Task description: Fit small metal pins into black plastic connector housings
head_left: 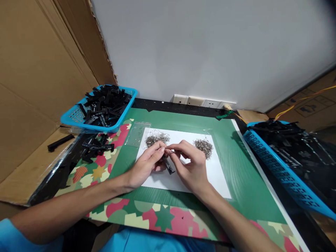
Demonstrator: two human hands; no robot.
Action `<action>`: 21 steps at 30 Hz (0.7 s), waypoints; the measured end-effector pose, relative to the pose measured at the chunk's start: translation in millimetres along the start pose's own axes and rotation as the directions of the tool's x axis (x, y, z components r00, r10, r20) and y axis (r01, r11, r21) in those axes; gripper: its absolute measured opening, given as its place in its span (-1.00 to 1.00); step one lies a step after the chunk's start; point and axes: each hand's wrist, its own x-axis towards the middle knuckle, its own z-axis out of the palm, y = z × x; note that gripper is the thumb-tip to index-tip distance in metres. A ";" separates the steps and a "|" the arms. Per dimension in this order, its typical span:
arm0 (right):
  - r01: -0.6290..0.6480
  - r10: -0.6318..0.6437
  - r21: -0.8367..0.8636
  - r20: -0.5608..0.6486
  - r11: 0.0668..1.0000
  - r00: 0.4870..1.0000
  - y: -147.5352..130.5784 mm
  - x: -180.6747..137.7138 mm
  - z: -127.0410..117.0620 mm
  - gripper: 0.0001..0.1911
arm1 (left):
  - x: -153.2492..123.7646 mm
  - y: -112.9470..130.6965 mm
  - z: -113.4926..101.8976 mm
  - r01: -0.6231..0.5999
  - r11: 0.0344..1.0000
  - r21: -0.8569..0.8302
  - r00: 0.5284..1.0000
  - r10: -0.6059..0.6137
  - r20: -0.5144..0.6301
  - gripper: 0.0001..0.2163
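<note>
My left hand (147,164) and my right hand (190,166) meet over a white sheet (215,175) on the green mat (236,168). Both are closed in a pinch around a small black plastic piece (169,168) that hangs tilted between them. The right fingertips also pinch something tiny and metallic at its top end. Two heaps of small metal springs lie on the sheet, one heap (156,138) behind my left hand, the other heap (203,146) behind my right hand.
A blue basket (70,117) of black plastic pieces stands at the back left, with loose black pieces (97,147) beside it. A second blue basket (283,171) of black parts lies on the right. A clear plastic bag (135,133) lies near the sheet. Cardboard walls the left side.
</note>
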 end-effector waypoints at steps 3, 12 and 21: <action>0.152 -0.153 -0.110 -0.002 0.982 0.988 0.0 -4.4 1.5 -0.81 | -3.1 1.0 6.6 0.005 1.000 -0.007 1.000 -0.005 -0.025 -0.67; 0.179 -0.171 -0.057 0.129 0.982 0.977 8.1 -4.0 -2.3 -0.75 | -5.2 -0.1 7.1 -0.009 1.000 -0.009 0.995 0.008 -0.103 -0.68; 0.202 -0.201 -0.035 0.018 0.979 0.979 6.1 -2.2 0.7 -0.79 | -2.2 1.0 1.8 -0.056 0.997 0.055 0.997 0.059 -0.048 -0.74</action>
